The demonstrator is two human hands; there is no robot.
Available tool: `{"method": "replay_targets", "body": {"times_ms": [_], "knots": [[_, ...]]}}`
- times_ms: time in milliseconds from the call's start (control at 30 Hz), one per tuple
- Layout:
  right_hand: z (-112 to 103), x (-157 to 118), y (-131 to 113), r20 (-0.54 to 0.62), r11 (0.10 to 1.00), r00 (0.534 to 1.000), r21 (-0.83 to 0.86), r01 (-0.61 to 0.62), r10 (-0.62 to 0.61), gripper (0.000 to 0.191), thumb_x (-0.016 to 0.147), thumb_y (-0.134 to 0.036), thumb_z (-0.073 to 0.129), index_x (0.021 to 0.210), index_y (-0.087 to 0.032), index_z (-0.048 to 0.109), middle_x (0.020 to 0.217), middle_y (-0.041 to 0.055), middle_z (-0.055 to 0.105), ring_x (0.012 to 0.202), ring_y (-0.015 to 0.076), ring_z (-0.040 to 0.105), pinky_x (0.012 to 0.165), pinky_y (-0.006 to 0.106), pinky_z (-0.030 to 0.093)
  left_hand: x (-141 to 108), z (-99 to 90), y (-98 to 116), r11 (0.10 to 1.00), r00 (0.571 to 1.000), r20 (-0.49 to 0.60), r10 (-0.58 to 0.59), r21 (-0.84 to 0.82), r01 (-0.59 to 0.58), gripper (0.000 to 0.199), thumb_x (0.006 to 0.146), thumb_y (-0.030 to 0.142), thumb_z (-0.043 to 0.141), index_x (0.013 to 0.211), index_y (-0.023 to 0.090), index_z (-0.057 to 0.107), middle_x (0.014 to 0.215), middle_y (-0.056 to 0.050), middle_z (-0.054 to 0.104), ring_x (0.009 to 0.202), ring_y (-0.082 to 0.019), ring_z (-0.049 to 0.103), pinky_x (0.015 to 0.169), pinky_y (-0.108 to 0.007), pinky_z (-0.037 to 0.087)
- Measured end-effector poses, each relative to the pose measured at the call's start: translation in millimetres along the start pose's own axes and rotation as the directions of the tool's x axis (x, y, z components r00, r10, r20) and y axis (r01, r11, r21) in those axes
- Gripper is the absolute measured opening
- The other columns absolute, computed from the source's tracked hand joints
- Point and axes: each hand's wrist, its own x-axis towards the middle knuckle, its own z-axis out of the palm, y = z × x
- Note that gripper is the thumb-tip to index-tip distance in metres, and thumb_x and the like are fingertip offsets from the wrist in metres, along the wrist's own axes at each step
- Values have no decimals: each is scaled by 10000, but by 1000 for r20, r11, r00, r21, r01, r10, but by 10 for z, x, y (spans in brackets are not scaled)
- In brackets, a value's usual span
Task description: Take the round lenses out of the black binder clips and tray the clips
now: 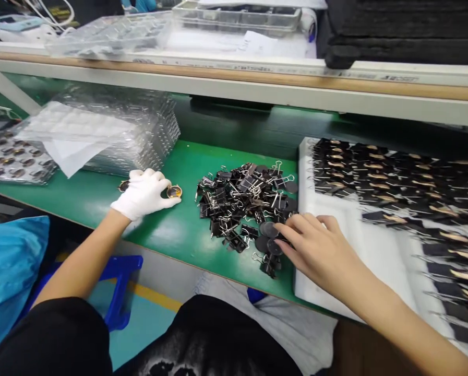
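Observation:
My left hand (143,194), in a white glove, rests on the green table with thumb and forefinger around a round gold-rimmed piece (174,192). Another gold-rimmed piece (124,185) shows at the glove's far left side. My bare right hand (315,248) reaches to the right edge of a pile of black binder clips (237,201). Its thumb and forefinger are at a black disc (274,247), with more dark discs (262,243) beside it.
A white foam tray (335,219) with rows of clipped black pieces stands at the right. Stacked clear plastic trays (140,136) sit at the back left. A shelf edge (234,86) crosses above the table. A blue stool (120,287) is below.

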Motion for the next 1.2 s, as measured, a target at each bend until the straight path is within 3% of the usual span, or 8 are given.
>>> {"method": "replay_targets", "body": {"times_ms": [133,267,500,600,767,1000,1100,1200], "knots": [[2,30,-83,110,1000,994,-11,-15,16,101,939,-274,694,999,-197,718,946,112,624,883,307,560,758,436,347,66,-185,200,995,985,-174,-3,-98,-14,463,913,640,599,983,204,737,1008,-117,719,956,-282,607,853,-438,412],[81,18,-104,194,1000,981,-26,-9,14,240,852,-100,728,1045,-241,744,1018,126,609,955,329,547,761,414,339,219,-454,615,945,950,-255,178,-225,-237,471,900,641,622,1038,205,732,1022,-94,723,972,-266,627,859,-412,427],[46,21,60,118,963,990,264,48,-81,275,1006,-113,572,1236,-225,671,1252,167,610,1138,341,569,930,530,465,678,-795,1221,834,786,-408,464,-97,-543,542,908,705,591,998,189,729,992,-112,741,868,-266,626,780,-425,369],[-31,75,159,-52,769,995,639,-37,91,354,1059,-219,549,1405,-291,560,1427,140,580,1305,308,553,1058,532,491,855,-908,1325,809,737,-400,546,21,-588,487,940,653,580,911,182,703,931,-118,734,817,-266,615,726,-416,330],[-21,223,245,-181,386,821,921,-51,541,361,939,-305,765,1291,-336,689,1198,55,664,937,209,679,893,437,606,1022,-934,1491,771,681,-422,599,76,-632,466,961,626,571,882,179,675,909,-119,725,803,-258,617,701,-407,311],[72,241,189,-80,352,845,927,-132,529,514,864,-338,842,1354,-383,692,1169,43,634,770,163,621,748,397,617,1012,-828,1681,749,661,-437,609,43,-661,463,956,618,576,823,182,657,803,-96,683,759,-245,601,670,-399,294],[134,257,167,89,160,842,966,-204,532,774,763,-352,921,1455,-369,574,1188,43,629,669,132,598,604,343,588,989,-805,1737,715,632,-438,639,35,-698,418,983,555,555,847,178,673,785,-86,667,757,-232,595,670,-400,299],[145,293,181,263,-79,851,963,-256,454,787,688,-348,961,1385,-328,595,1141,35,654,697,151,641,604,337,599,986,-777,1779,700,636,-420,647,-3,-714,342,995,464,544,896,180,705,803,-87,670,781,-232,598,698,-417,329]]}}
